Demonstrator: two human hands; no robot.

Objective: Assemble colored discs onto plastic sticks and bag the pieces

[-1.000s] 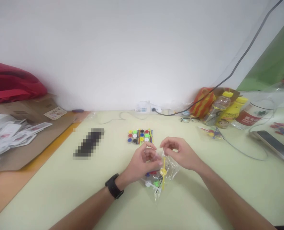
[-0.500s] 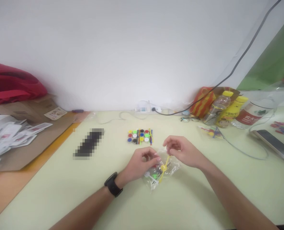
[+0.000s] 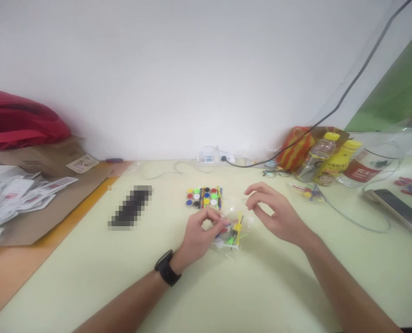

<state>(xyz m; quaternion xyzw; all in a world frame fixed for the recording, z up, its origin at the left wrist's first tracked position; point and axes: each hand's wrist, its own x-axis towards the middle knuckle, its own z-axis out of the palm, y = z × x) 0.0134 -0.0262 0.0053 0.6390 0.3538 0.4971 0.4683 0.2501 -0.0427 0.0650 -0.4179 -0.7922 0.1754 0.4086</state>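
Observation:
My left hand point(image 3: 204, 233), with a black watch point(image 3: 167, 268) on its wrist, pinches the edge of a clear plastic bag point(image 3: 223, 245). Small coloured plastic parts show in the bag, among them a yellow propeller-shaped piece point(image 3: 239, 227), a white one point(image 3: 227, 244) and some green and red. My right hand point(image 3: 273, 210) hovers to the right of the bag, apart from it, fingers parted with nothing visible between them. Behind the left hand lie rows of coloured round discs point(image 3: 192, 196) and thin coloured sticks point(image 3: 219, 198).
Another small bag of coloured parts point(image 3: 308, 192) lies at right, near glasses point(image 3: 276, 173), bottles point(image 3: 338, 162) and a phone point(image 3: 398, 210). A pixelated dark object point(image 3: 131, 208) lies at left. White packets point(image 3: 21, 194) lie on cardboard farther left. A power strip point(image 3: 211, 156) stands by the wall.
My right hand has let go of the yellow piece and moved up and right, its fingers spreading. The bag has shifted and hangs closer to my left hand, which keeps its pinch.

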